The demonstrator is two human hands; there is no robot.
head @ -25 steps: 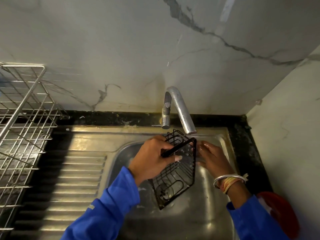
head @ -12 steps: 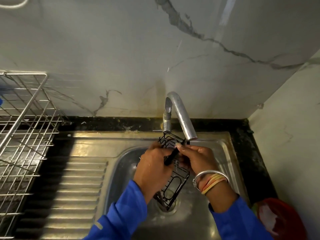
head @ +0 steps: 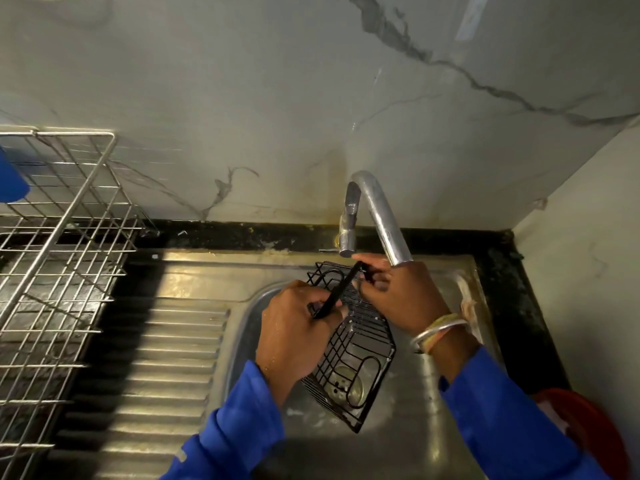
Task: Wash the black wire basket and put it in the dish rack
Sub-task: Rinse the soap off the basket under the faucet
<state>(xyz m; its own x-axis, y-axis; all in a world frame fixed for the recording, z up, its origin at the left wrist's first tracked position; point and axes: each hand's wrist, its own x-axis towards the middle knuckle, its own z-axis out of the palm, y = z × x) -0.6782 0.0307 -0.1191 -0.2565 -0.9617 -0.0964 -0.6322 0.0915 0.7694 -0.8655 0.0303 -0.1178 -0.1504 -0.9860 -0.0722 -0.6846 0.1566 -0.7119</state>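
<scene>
Right hand (head: pixel 401 292) has come across since a second ago. Back then it was spread out off to the basket's right side, and now it's up at the top end of the rim, right under the tap's spout.

Going left to right: 1 silver wire dish rack (head: pixel 62 258) fills the left edge of the frame, with 1 blue thing (head: pixel 10 178) poking in at its upper left, too cut off to tell what it is. Next is the ribbed steel drainboard (head: pixel 156 358), then the sink (head: pixel 415 427).

Left hand (head: pixel 294 337) is in the lower middle, fingers curled round the rim bar of the black wire basket (head: pixel 360 344). There's just 1 basket, held tilted over the bowl, with its lower end above the drain (head: pixel 346 386), which shows through the wires. It is well apart from the rack.

Up top is 1 curved metal tap (head: pixel 377 216), and the right hand below it is pinching the basket's upper rim. Can't tell if water is running.

Right wrist has 1 silver bangle (head: pixel 438 332) plus some yellow-orange bands I can't count. Both sleeves are blue. 1 red thing (head: pixel 588 431) sits in the lower right corner.
</scene>
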